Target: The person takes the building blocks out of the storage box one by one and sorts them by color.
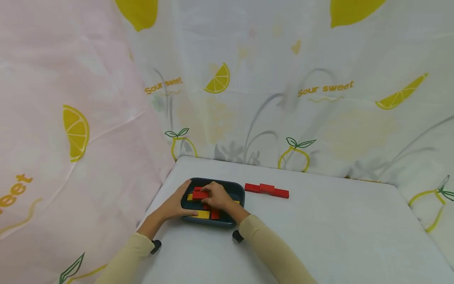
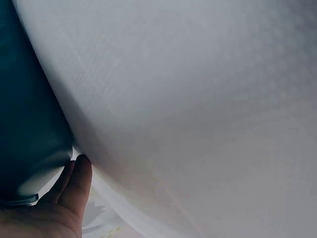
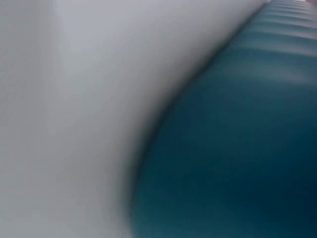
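Note:
A dark blue-green tray (image 1: 227, 223) on the white table holds several red and yellow blocks. My left hand (image 1: 174, 204) spans its left end, thumb over the near rim beside a yellow block (image 1: 203, 214) and fingers at the far left corner. In the left wrist view, the fingers lie straight along the tray's outer wall (image 2: 29, 109). Reaching over the tray from the right, my right hand (image 1: 220, 197) pinches a red block (image 1: 200, 195) between thumb and fingers, above other blocks. The right wrist view shows the tray's wall (image 3: 223, 148); that hand's fingers are hidden there.
Red blocks (image 1: 267, 189) stand in a row right of the tray, the middle one set higher. White cloth covers the table (image 1: 333, 228). A lemon-print curtain (image 1: 248, 110) hangs behind and at the left.

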Available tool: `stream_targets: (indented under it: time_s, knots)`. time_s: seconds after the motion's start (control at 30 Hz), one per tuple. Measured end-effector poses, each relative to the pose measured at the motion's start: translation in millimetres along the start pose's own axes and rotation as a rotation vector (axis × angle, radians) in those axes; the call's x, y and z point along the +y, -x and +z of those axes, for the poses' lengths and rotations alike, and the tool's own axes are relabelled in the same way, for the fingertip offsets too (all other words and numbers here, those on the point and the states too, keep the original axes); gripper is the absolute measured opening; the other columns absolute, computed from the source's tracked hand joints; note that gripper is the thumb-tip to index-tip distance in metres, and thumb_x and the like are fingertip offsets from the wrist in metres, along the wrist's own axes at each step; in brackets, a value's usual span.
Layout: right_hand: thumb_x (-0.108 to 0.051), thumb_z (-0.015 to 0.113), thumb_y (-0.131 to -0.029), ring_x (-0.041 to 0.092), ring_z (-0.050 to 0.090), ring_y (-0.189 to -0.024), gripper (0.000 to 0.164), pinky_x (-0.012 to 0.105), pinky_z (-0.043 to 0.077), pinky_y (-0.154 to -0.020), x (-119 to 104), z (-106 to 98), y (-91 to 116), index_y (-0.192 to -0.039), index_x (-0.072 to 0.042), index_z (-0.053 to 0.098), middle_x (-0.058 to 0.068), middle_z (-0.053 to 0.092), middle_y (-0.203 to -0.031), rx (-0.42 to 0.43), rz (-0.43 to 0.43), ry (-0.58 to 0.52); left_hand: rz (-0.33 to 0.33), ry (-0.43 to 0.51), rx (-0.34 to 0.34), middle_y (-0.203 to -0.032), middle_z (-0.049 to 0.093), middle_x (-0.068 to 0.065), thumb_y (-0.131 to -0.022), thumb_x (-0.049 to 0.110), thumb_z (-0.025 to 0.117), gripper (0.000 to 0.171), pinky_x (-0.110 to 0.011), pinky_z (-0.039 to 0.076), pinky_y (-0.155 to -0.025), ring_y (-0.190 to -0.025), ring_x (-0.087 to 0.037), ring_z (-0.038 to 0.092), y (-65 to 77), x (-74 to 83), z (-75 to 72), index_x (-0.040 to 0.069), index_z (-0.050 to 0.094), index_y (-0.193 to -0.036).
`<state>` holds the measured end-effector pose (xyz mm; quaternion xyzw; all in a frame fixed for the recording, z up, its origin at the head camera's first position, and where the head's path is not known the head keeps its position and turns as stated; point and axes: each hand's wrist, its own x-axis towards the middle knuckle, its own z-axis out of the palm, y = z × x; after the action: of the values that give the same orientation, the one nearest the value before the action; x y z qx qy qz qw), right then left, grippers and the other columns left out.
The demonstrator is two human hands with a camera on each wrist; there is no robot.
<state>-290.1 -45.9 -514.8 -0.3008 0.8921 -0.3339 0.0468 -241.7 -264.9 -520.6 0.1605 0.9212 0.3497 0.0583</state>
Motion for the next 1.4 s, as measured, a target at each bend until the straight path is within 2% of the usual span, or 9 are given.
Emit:
stream_targets:
  time_s: [0.23,0.57,0.8,1.07,1.27,1.4]
  knots:
    - [-0.022,0.077,-0.087,0.010,0.052,-0.081,0.033,0.020,0.048,-0.072,1.7,-12.6,5.3,-0.118,-0.011,0.071,0.006,0.064,-0.110,0.001,-0.026,0.027,0.016,-0.020,0.023,-0.166,0.014,-0.016,-0.071,0.055,0.084,0.123,-0.063,0.025,-0.116,-0.150,-0.039,0.021,-2.1,0.5,-0.7,0.011,0.011,-0.160]
    - [-0.021,0.076,-0.088,0.009,0.052,-0.076,0.033,0.018,0.048,-0.069,7.0,-40.7,18.7,-0.120,-0.012,0.070,0.004,0.061,-0.103,-0.028,-0.024,0.011,-0.003,-0.023,-0.003,-0.166,0.011,-0.016,-0.072,0.056,0.082,0.122,-0.064,0.022,-0.116,-0.150,-0.041,0.019,-2.3,-1.1,3.1,0.013,0.010,-0.160]
    - [-0.019,0.078,-0.086,0.008,0.052,-0.070,0.033,0.019,0.047,-0.064,9.8,-65.5,29.2,-0.116,-0.009,0.071,0.007,0.062,-0.105,0.009,-0.099,-0.028,-0.012,-0.019,0.006,-0.166,0.012,-0.015,-0.071,0.056,0.083,0.122,-0.064,0.021,-0.117,-0.150,-0.039,0.019,-4.1,1.6,0.6,0.014,0.011,-0.160]
    - [-0.015,0.078,-0.086,0.009,0.051,-0.071,0.033,0.019,0.049,-0.064,31.2,-91.6,53.5,-0.117,-0.008,0.069,0.009,0.062,-0.107,0.058,-0.114,-0.025,0.002,-0.027,-0.002,-0.166,0.012,-0.015,-0.070,0.055,0.084,0.121,-0.064,0.022,-0.117,-0.150,-0.039,0.019,-5.3,1.7,2.3,0.011,0.014,-0.159]
    - [-0.013,0.079,-0.084,0.013,0.053,-0.075,0.032,0.022,0.050,-0.067,52.9,-113.0,78.7,-0.115,-0.009,0.069,0.008,0.063,-0.105,0.138,-0.069,-0.020,-0.006,-0.046,0.003,-0.166,0.013,-0.015,-0.070,0.055,0.083,0.120,-0.065,0.025,-0.115,-0.149,-0.040,0.022,-1.9,0.7,3.3,0.012,0.015,-0.159]
    - [-0.010,0.079,-0.083,0.014,0.053,-0.077,0.031,0.023,0.049,-0.067,69.1,-127.7,92.2,-0.113,-0.007,0.069,0.008,0.063,-0.104,0.185,-0.045,0.021,-0.006,-0.039,0.019,-0.166,0.013,-0.014,-0.070,0.053,0.084,0.118,-0.065,0.024,-0.116,-0.150,-0.039,0.021,-0.1,0.3,1.7,0.012,0.017,-0.159]
